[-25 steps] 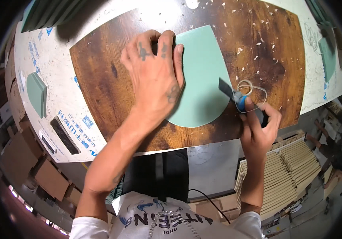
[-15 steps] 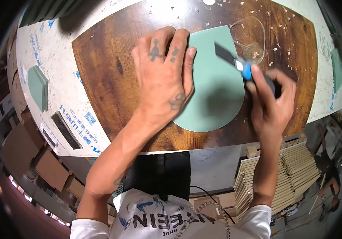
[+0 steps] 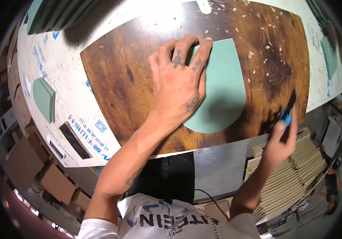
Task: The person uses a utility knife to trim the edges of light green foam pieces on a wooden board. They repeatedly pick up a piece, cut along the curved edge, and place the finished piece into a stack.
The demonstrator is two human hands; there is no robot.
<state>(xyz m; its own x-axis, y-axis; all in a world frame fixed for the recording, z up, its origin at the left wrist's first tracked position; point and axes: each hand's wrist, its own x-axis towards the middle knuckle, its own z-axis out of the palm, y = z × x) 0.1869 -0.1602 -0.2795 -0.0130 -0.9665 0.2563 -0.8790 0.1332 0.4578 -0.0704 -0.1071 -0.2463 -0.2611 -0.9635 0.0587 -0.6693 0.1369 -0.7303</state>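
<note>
A pale green sheet piece, straight along its far edge and rounded at its near end, lies flat on a brown wood-grain board. Across its left part rests my left hand, palm down, with bent fingers spread apart; this hides the piece's left edge. My right hand is closed around a utility knife with a dark blade and a blue part. It is off to the right, over the board's near right corner and apart from the green piece. The blade points away from me.
Small pale scraps are scattered over the board's far right. Stacked green pieces and a dark bar lie on the white table at left. Dark green panels stand far left. Stacked slats and another person are lower right.
My right hand has drawn the knife off the green piece, rightward and toward me. The thin clear strip beside the piece is no longer seen. My left hand stays on the piece.
</note>
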